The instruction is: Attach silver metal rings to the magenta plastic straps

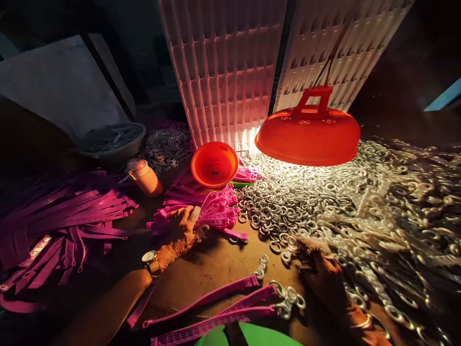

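Note:
My left hand [184, 231], with a watch [150, 259] on its wrist and a wrapping on one finger, reaches onto a pile of pink straps [216, 211]. Its thumb stands apart from the fingers, which touch the straps. At the edge of the metal heap, my right hand [319, 266] has its fingers bent together, a cover on one fingertip. A small metal ring link [288, 252] sits at these fingertips, seemingly pinched. Nearer to me, several pink straps [216, 322] lie side by side with metal ring links [288, 300] at their ends.
A large heap of metal rings [306, 192] spreads rightward under a hanging red lamp shade [309, 137]. An orange bowl [214, 165] and an orange bottle [146, 178] stand behind the straps. More straps [72, 216] lie left. White ribbed panels [226, 67] rise behind.

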Demonstrator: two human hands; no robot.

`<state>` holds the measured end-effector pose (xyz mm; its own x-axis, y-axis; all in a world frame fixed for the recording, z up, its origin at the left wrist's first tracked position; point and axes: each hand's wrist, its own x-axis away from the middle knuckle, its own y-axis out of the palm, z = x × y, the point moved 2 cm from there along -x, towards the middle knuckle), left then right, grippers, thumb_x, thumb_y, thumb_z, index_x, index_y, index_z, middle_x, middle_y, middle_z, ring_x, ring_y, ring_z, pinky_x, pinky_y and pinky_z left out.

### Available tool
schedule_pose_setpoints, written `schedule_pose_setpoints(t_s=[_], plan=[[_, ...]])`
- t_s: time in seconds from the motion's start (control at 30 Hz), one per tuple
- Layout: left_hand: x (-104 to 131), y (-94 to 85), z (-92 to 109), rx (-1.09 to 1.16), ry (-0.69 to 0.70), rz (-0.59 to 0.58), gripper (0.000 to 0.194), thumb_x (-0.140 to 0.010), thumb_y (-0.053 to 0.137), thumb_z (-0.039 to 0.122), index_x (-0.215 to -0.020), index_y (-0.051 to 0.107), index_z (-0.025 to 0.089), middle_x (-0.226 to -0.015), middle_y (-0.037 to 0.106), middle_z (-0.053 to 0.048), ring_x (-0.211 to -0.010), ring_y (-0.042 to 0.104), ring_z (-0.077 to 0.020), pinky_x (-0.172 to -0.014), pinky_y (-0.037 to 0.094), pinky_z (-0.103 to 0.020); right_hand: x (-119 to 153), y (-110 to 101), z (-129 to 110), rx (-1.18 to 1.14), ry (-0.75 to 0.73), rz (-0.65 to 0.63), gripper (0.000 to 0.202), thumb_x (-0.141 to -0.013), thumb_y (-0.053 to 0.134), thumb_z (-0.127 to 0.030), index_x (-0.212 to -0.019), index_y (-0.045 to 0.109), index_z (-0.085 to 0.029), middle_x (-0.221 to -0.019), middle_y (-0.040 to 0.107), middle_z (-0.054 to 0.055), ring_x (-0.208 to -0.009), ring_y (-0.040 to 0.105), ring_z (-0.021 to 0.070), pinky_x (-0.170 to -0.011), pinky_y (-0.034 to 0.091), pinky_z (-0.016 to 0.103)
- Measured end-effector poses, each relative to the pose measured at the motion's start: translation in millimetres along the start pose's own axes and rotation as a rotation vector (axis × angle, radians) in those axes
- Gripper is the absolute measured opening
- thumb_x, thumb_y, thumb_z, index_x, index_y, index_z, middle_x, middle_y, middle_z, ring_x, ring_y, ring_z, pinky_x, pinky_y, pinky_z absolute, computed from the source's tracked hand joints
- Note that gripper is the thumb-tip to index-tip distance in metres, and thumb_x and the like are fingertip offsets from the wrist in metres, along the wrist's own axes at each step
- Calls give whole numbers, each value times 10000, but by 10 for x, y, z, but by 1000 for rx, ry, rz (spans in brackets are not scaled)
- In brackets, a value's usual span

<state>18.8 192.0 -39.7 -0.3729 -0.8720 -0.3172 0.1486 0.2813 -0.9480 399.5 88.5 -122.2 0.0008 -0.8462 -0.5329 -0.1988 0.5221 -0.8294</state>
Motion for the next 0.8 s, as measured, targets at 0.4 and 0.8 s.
schedule_pose_setpoints(t_s=[0.4, 0.8], plan=[[-556, 34, 290, 143, -148, -90, 342, -871, 473, 254, -1137, 635, 113, -1048, 657, -143, -994, 560, -308, -878, 362, -438, -50, -135, -162, -87, -37, 134, 282, -717, 423, -106, -917, 602, -194, -626, 629, 39, -553, 570, 205, -547, 460, 304], [-608, 58, 311, -10, -142, -130, 343, -776, 472, 104, -1075, 641, 105, -987, 634, -153, -935, 596, -320, -853, 401, -465, -505, -100, -850, -518, -148, -46, 480, -526, 401, 5, -914, 604, -189, -772, 644, 40, -700, 572, 163, -642, 469, 256]])
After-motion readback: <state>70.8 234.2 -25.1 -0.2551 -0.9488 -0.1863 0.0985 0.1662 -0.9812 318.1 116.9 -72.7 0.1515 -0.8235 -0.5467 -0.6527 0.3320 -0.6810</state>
